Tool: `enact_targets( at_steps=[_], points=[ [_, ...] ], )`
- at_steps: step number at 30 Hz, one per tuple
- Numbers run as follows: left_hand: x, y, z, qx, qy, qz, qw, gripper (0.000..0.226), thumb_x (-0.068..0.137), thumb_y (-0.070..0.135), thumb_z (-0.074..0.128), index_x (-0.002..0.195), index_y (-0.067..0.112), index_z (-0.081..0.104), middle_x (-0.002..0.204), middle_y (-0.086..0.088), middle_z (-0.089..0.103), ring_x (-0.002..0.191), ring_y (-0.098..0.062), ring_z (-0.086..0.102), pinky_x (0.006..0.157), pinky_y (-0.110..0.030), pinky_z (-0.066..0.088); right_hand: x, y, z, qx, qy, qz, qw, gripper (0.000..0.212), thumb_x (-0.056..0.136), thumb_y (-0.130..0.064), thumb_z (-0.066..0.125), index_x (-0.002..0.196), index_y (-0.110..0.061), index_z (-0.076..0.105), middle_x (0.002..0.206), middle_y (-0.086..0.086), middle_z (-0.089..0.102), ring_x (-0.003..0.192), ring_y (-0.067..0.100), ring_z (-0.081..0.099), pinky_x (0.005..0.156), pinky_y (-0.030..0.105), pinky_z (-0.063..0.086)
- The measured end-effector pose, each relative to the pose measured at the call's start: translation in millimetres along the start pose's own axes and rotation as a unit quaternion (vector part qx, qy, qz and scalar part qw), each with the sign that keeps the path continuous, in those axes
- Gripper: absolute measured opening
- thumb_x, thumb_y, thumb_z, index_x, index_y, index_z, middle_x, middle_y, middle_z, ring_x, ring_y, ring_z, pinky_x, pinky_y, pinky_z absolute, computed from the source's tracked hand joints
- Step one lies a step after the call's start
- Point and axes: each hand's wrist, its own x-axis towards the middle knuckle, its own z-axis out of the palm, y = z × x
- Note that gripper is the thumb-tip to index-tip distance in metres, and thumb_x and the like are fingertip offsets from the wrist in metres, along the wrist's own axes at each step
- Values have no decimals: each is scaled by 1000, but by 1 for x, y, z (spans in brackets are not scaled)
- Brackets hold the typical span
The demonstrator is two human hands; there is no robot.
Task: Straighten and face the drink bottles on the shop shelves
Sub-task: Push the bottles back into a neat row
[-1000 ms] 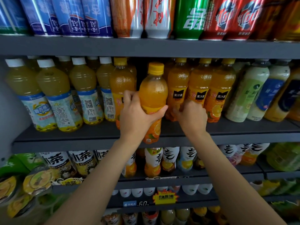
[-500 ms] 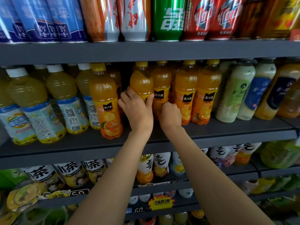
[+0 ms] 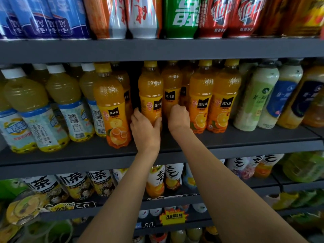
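Dim, even light is cast from above — shelf recesses are left shadowed; soft glare is seen on the cans [image 3: 180, 16]; edges are bent and blurred.

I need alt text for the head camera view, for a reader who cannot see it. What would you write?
Two bare hands reach to the middle shelf of a shop display: the left hand grips an orange juice bottle, and the right hand holds the neighbouring orange bottle. More juice bottles stand on both sides, with cans on the shelf above.

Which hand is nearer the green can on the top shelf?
Right. The right hand sits almost directly below the green can; the left hand is lower and further left.
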Motion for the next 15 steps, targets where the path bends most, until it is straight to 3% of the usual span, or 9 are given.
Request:
enact_targets(
  at_steps=[6, 10, 12, 15],
  points=[
    [-3, -2, 1, 16, -14, 19, 1000, 60, 90, 27, 59, 138, 3, 33, 133, -15, 43, 124, -31, 42, 99, -38, 35, -3, -3, -5, 11, -32, 20, 999, 22, 90, 4, 50, 110, 1, 60, 116, 17, 61, 107, 31, 60, 80, 33, 50],
    [-5, -3, -2, 7, -44, 22, 999, 60, 93, 25, 55, 142, 3, 28, 136, -16, 43, 124, -32, 43, 99, -40, 37, -10, 4, -13, 105, -37, 35, 993, 19, 90, 0, 53, 108, 3, 60, 110, 20, 63, 101, 34, 63, 83, 37, 53],
    [-7, -8, -4, 11, -60, 12, 998, 59, 93, 23, 54, 142, 3, 28, 136, -16, 44, 124, -33, 45, 97, -41, 38, -20, 7, -18, 217, -53, 10, 975, 14, 92, -5, 52, 101, 4, 58, 100, 20, 66, 82, 33, 68, 72, 40, 58],
    [-12, -19, -8, 8, -78, 7, 997, 53, 93, 20, 55, 140, 3, 34, 134, -16, 48, 121, -33, 47, 93, -40, 39, -38, 3, -26, 334, -154, -20, 930, 20, 91, -10, 58, 109, -4, 53, 87, 5, 63, 56, 17, 65, 46, 26, 55]
  ],
)
